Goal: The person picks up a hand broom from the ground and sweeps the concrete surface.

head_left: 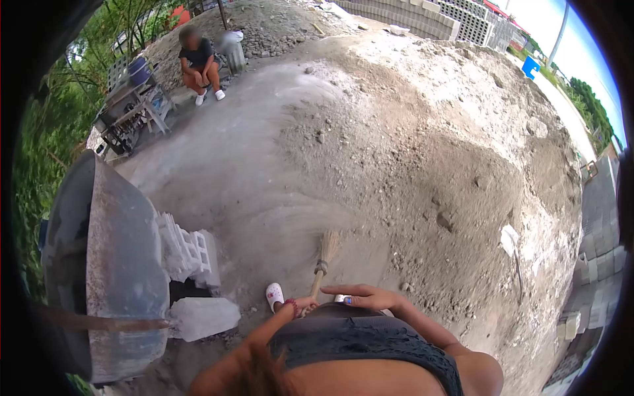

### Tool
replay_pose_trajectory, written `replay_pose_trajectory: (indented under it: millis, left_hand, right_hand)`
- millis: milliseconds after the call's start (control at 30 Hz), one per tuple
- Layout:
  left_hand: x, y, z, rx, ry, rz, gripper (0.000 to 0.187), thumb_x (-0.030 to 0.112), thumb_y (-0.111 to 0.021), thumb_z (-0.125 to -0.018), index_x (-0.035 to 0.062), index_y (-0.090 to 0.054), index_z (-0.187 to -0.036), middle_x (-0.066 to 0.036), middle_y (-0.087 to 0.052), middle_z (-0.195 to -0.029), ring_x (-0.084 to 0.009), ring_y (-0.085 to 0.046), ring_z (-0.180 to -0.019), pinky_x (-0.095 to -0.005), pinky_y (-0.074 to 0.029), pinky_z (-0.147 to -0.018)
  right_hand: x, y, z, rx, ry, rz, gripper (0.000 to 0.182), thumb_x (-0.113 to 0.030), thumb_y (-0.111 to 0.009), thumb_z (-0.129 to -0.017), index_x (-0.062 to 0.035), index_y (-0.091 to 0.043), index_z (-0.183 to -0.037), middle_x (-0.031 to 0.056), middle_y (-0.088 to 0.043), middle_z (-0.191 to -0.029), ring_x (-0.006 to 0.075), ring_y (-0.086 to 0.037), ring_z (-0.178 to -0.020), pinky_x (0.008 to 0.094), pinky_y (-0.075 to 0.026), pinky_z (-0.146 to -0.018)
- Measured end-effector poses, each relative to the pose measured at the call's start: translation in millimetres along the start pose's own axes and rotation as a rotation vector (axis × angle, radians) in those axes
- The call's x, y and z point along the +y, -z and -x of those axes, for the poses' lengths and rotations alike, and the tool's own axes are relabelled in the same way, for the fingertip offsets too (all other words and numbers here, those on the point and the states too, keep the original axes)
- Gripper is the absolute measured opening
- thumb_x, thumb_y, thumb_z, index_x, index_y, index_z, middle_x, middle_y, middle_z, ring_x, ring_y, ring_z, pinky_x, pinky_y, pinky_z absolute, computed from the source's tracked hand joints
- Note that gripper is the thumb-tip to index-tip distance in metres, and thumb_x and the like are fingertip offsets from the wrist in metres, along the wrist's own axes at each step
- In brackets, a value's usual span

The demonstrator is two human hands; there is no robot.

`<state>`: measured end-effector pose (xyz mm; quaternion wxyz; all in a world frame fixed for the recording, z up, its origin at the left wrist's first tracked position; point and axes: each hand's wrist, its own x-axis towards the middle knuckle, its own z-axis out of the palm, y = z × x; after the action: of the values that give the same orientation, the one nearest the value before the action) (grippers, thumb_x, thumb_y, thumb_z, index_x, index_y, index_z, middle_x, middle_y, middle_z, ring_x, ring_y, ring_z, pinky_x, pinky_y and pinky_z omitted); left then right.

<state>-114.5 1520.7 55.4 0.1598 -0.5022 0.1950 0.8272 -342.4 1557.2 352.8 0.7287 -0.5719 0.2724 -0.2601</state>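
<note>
A straw broom (pixel 327 249) points away from me, its bristles on the dusty ground and a dark binding where they meet the handle. My left hand (pixel 305 303), with a red bracelet at the wrist, is closed around the handle. My right hand (pixel 362 297) is held flat in front of my waist with its fingers stretched out, close to the handle but holding nothing. Below my hands a white patterned clog (pixel 275 296) shows on my foot; the other shoe is mostly hidden behind my right hand.
A large rusty metal drum (pixel 125 264) stands at my left, beside concrete blocks (pixel 188 247). Rubble and soil mounds (pixel 462 165) rise to the right, with a shovel (pixel 512 247) on them. A person (pixel 198 59) sits far left near a cluttered bench (pixel 135 112).
</note>
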Motion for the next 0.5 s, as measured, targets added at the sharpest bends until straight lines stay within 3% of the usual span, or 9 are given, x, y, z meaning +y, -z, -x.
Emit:
replay_pose_trajectory:
  millis: [33, 167, 267, 400, 500]
  left_hand:
    - [-0.9, 0.7, -2.6, 0.013, -0.024, -0.016, 0.019, 0.018, -0.05, -0.072, 0.013, -0.041, -0.057, 0.006, -0.036, -0.044, -0.0053, -0.031, -0.034, -0.0186, -0.022, -0.03]
    - [-13.9, 23.0, -41.6, 0.021, -0.04, -0.006, 0.017, 0.019, -0.051, -0.072, 0.0125, -0.041, -0.059, 0.006, -0.036, -0.044, -0.0055, -0.03, -0.033, -0.0191, -0.023, -0.03]
    - [-23.2, 41.8, -73.1, -0.015, -0.013, 0.014, 0.017, 0.02, -0.051, -0.072, 0.0122, -0.042, -0.06, 0.005, -0.037, -0.044, -0.0057, -0.031, -0.033, -0.0194, -0.024, -0.029]
    - [-23.5, 44.3, -75.6, -0.037, -0.03, 0.007, 0.017, 0.021, -0.052, -0.072, 0.0118, -0.043, -0.062, 0.005, -0.039, -0.045, -0.0058, -0.033, -0.033, -0.0195, -0.025, -0.029]
    - [-25.1, 41.3, -77.2, -0.037, -0.051, 0.018, 0.017, 0.022, -0.052, -0.072, 0.0116, -0.043, -0.062, 0.005, -0.04, -0.045, -0.0059, -0.034, -0.034, -0.0197, -0.025, -0.029]
  right_hand:
    - [-0.5, 1.0, 1.0, 0.023, -0.008, -0.013, 0.052, -0.033, -0.037, -0.081, -0.0026, -0.027, -0.121, 0.0126, -0.028, -0.125, 0.0228, -0.024, -0.116, 0.0319, -0.015, -0.095]
    - [2.3, -6.2, 1.4, -0.232, -0.038, 0.039, 0.053, -0.033, -0.04, -0.08, -0.0025, -0.027, -0.121, 0.0133, -0.029, -0.124, 0.0225, -0.026, -0.115, 0.0308, -0.017, -0.094]
    - [0.8, 5.2, 3.4, -0.048, -0.146, 0.033, 0.052, -0.03, -0.04, -0.08, -0.0021, -0.027, -0.121, 0.0137, -0.029, -0.124, 0.0226, -0.026, -0.115, 0.0304, -0.018, -0.094]
    - [-1.0, -7.7, -0.4, -0.238, 0.006, 0.052, 0.045, -0.024, -0.04, -0.081, -0.0021, -0.032, -0.119, 0.0138, -0.036, -0.119, 0.0228, -0.032, -0.111, 0.0306, -0.021, -0.092]
    - [4.2, 1.1, 0.3, -0.203, -0.048, 0.145, 0.042, -0.023, -0.04, -0.081, -0.0027, -0.035, -0.117, 0.014, -0.039, -0.117, 0.0228, -0.035, -0.109, 0.0306, -0.023, -0.091]
